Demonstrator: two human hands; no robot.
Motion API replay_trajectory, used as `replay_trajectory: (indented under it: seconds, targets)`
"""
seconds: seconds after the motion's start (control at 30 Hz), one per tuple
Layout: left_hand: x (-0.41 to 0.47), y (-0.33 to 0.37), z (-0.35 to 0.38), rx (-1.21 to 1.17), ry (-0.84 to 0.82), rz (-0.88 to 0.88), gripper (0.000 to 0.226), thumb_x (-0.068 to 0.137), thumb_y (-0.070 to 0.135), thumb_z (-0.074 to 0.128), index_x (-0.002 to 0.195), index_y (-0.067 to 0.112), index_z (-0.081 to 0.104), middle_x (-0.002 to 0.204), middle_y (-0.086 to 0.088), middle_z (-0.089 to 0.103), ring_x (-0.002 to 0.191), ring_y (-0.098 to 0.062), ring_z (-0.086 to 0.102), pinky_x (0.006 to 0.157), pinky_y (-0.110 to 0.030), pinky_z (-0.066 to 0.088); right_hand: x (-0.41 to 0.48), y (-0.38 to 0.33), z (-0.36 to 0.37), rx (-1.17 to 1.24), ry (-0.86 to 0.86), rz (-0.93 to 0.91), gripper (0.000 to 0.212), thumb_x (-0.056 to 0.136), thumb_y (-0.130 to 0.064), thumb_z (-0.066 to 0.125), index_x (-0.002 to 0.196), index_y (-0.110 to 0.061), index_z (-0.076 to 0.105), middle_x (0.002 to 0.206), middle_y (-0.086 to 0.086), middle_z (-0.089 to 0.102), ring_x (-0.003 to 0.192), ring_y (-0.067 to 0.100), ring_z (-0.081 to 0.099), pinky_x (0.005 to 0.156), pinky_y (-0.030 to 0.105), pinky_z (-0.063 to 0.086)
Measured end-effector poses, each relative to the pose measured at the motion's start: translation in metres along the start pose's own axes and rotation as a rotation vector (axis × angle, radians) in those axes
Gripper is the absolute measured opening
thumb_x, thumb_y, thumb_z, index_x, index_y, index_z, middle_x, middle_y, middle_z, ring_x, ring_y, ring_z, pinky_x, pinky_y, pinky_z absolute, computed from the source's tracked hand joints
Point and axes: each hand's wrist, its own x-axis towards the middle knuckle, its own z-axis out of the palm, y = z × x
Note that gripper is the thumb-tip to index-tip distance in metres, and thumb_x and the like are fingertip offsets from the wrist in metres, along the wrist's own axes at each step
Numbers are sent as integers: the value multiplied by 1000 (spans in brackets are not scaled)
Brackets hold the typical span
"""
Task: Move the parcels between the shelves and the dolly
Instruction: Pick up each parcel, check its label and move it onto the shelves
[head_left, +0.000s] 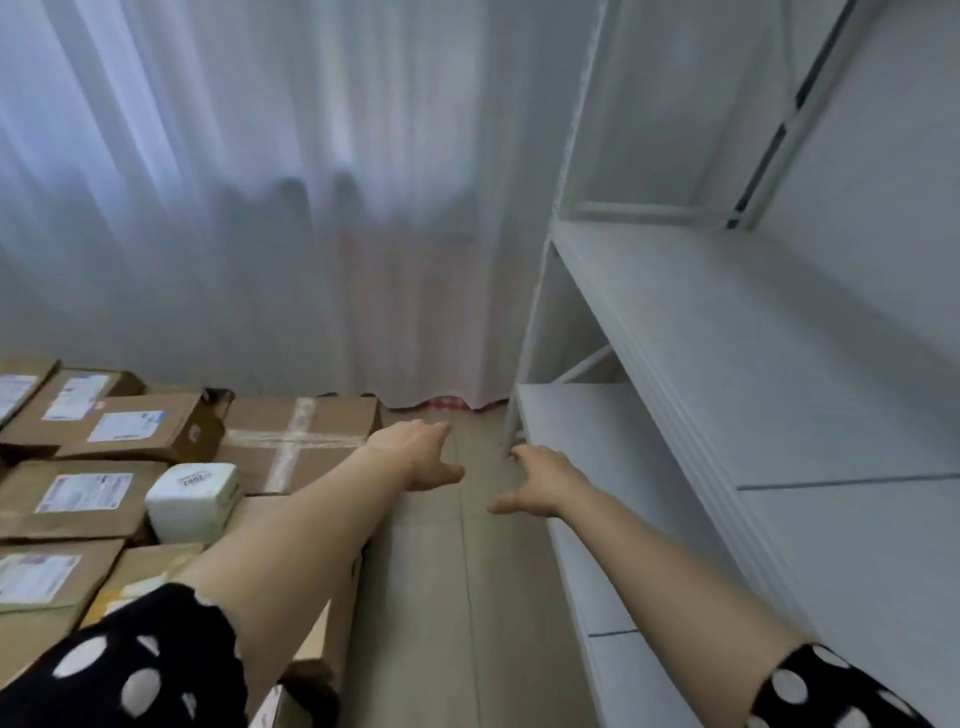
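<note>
Two bare arms reach forward. The left hand (415, 454) and right hand (540, 480) hold nothing, fingers loosely apart. The right hand hovers just beside the white shelves (727, 338). Brown parcels (296, 441) lie flat, stacked left of the shelves. One labelled parcel (140, 426) runs lengthwise toward them.

white sheer curtain (260, 208) lit from behind, pale plank floor (441, 597), white wall (893, 156) at right

White shelves (727, 364) stand at right on the pale tiled floor (441, 597), two boards showing one above the other; at left, packed edge to edge, brown labelled parcels (130, 426) with a small white box (192, 501) among them, their support hidden.
</note>
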Motion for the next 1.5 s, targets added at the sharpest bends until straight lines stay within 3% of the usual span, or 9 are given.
replay_trajectory:
  seconds: [0.33, 0.7, 0.87, 1.07, 1.5]
  targets:
    - [-143, 109, 37, 74, -13, 268, 69, 89, 55, 51, 147, 24, 30, 143, -2, 46, 127, -24, 47, 97, -37, 45, -193, 52, 48, -155, 129, 215, 76, 79, -59, 63, 136, -14, 42, 137, 10, 45, 128, 27, 39, 105, 37, 30]
    - [-379, 177, 119, 95, 24, 263, 73, 89, 54, 53, 150, 25, 25, 148, 0, 41, 133, -23, 42, 101, -37, 41, -430, 68, 154, -145, 150, 186, 77, 79, -59, 63, 138, -14, 42, 138, 10, 45, 131, 28, 37, 108, 37, 28]
    - [-488, 195, 150, 140, 11, 309, 74, 90, 51, 54, 151, 25, 22, 148, 1, 40, 133, -22, 41, 102, -37, 42, -533, 62, 196, -115, 98, 196, 78, 80, -56, 64, 140, -13, 40, 141, 10, 42, 133, 29, 35, 109, 38, 29]
    - [-580, 210, 162, 189, 16, 345, 73, 89, 50, 54, 150, 25, 24, 146, 0, 42, 131, -22, 43, 98, -36, 42, -634, 53, 226, -108, 158, 234, 75, 79, -58, 64, 136, -13, 45, 134, 8, 49, 125, 27, 44, 102, 36, 35]
    - [-797, 232, 189, 295, 104, 696, 68, 91, 50, 52, 148, 23, 28, 146, 0, 43, 132, -22, 41, 103, -37, 40, -895, -9, 295, -19, 341, 517, 61, 88, -52, 57, 134, -14, 48, 133, 9, 50, 118, 28, 51, 98, 39, 43]
